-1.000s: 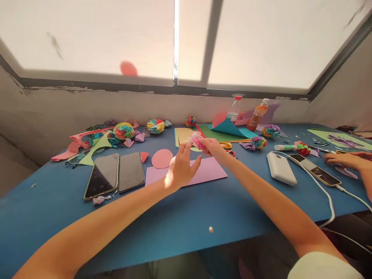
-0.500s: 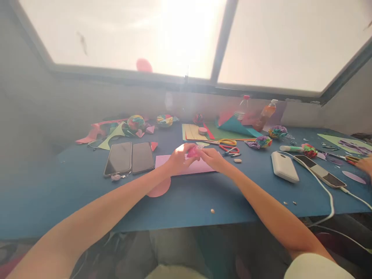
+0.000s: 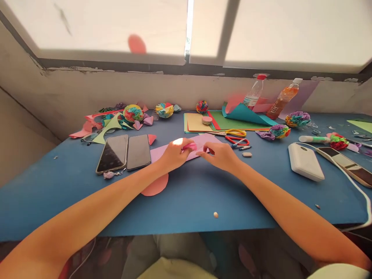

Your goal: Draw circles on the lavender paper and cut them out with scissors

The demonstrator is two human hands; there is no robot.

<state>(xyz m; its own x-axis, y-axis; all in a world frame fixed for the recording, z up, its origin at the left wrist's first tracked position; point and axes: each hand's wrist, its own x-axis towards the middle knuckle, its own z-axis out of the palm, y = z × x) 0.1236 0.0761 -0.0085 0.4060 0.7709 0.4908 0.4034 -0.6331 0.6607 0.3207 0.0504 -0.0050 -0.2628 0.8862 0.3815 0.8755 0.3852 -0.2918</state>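
My left hand point(image 3: 174, 154) is closed on a small folded piece of pink paper point(image 3: 191, 146), pinched between thumb and fingers. Just to its right, my right hand point(image 3: 222, 155) hovers with curled fingers and a gap between thumb and forefinger; nothing shows in it. Beneath both hands lies a lilac sheet of paper point(image 3: 207, 138), partly covered by them. A salmon-pink paper circle point(image 3: 155, 186) rests below my left wrist, its upper part hidden by the forearm.
Two phones point(image 3: 113, 153) lie left of the hands. Yellow-handled scissors point(image 3: 236, 133), red-handled scissors point(image 3: 236, 141) and an eraser point(image 3: 247, 154) are to the right. Coloured sheets point(image 3: 244, 121), bottles point(image 3: 283, 99) and paper balls point(image 3: 133, 114) stand behind. A white power bank point(image 3: 305, 162) sits farther right.
My right hand has come away from the pink paper, which stays in my left hand. The view has tilted down and shifted, and another person's hand at the right edge is out of sight.
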